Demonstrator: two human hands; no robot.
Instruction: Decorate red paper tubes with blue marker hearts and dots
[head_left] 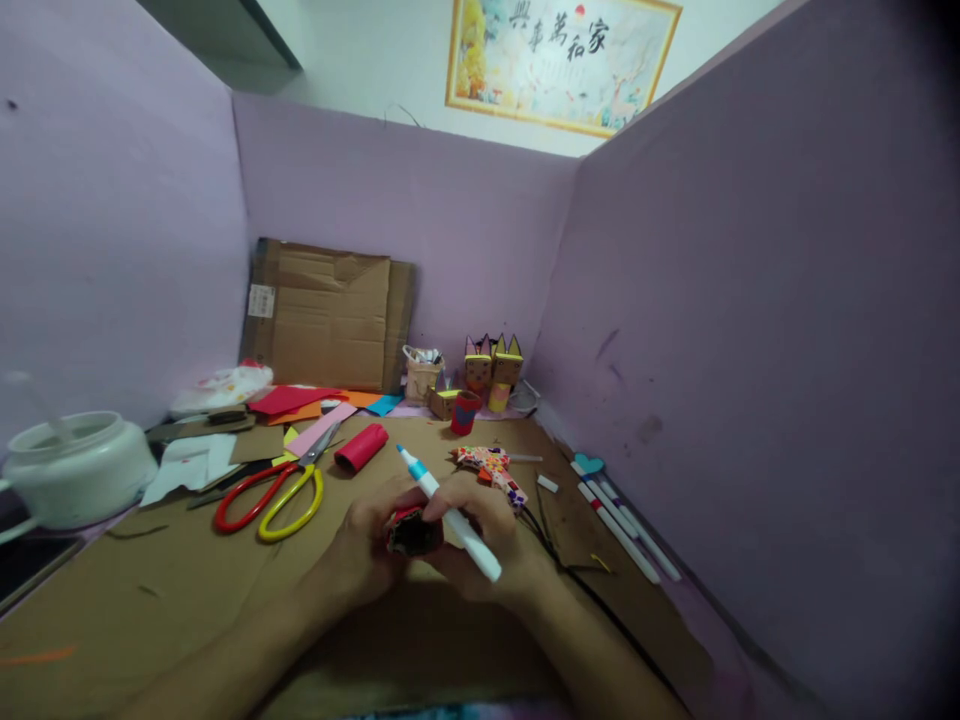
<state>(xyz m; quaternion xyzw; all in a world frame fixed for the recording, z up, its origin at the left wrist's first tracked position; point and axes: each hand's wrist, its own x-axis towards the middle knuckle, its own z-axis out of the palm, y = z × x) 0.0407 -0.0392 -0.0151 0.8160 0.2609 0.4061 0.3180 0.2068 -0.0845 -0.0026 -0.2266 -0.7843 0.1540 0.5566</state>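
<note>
Lilac walls (405,180) around brown cardboard surface (217,600). Left hand (364,535) grips hollow red tube (411,546), near centre; right hand (484,505) touches it while holding white blue-tipped marker (456,523), tip clear. Probably a positioning step; marking needs tube steady, tip turned onto it.

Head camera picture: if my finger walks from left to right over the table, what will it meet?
White pot → scissors with red and yellow handles → red roll lying down → blue-tipped pen in the right hand → small white piece → white pens.
</note>
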